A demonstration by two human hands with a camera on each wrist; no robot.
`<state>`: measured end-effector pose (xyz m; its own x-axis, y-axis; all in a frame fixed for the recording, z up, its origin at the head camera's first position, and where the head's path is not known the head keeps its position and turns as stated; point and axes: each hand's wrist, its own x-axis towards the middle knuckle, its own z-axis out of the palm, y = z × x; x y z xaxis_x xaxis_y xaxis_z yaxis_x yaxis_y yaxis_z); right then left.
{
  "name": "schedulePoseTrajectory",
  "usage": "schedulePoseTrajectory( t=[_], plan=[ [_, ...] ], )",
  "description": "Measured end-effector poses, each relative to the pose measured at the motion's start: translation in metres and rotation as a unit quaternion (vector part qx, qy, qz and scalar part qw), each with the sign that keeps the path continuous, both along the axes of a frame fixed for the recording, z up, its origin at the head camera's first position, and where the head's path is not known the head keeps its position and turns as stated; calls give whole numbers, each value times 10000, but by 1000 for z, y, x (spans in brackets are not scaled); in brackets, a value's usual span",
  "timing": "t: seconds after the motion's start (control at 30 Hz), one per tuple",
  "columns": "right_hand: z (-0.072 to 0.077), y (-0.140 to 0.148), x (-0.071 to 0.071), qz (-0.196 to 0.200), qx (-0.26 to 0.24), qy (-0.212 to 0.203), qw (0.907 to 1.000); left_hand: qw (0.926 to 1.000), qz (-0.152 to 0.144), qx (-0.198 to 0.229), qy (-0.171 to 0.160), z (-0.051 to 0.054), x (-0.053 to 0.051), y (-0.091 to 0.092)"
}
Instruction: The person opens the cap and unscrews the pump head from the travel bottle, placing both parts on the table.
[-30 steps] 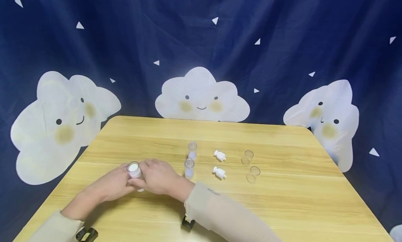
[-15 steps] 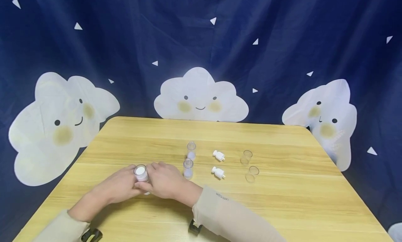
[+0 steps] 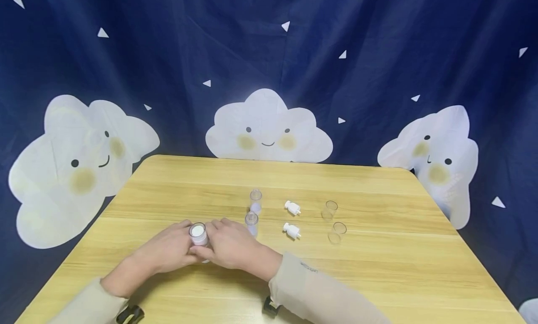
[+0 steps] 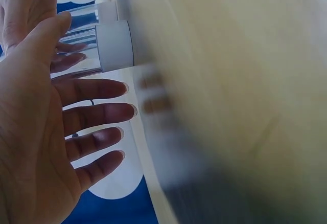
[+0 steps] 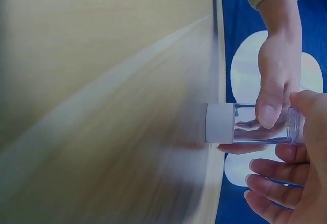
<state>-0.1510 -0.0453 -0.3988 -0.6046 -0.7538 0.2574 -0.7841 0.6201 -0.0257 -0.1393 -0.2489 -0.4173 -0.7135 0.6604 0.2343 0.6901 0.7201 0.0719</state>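
Observation:
A small clear bottle [image 3: 198, 236] with a white base is held upright between both hands at the left part of the table. My left hand [image 3: 169, 249] holds its left side, thumb against the clear body in the right wrist view. From the other side my right hand [image 3: 233, 245] grips it near the top, thumb and forefinger at the rim [image 5: 293, 124]. The white base [image 4: 115, 45] points down at the tabletop; whether it touches, I cannot tell. In the left wrist view, the left hand's fingers [image 4: 99, 114] extend below the bottle.
Two similar clear bottles [image 3: 255, 201] stand just right of the hands. Two white pump heads [image 3: 292, 207] lie on their sides beyond them. Farther right are two clear caps [image 3: 329, 210]. A dark blue curtain [image 3: 269, 44] with clouds hangs behind the wooden table [image 3: 378, 268].
Both hands have carried the bottle a short way to the right and slightly nearer to me. The grip looks the same. The other bottles, pump heads and caps have stayed put.

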Motion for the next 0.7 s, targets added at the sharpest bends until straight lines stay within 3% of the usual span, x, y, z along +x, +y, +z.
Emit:
schedulePoseTrajectory(
  t=[0.17, 0.53, 0.7],
  plan=[
    [0, 8, 3, 42, 36, 163, 9999, 9997, 122, -149, -158, 0, 0, 7],
    [0, 29, 10, 211, 55, 932, 9954, 9993, -95, -305, -191, 1, 3, 25],
    [-1, 39, 13, 301, -100, 1016, 9943, 9991, -174, -336, -177, 2, 4, 34]
  ],
)
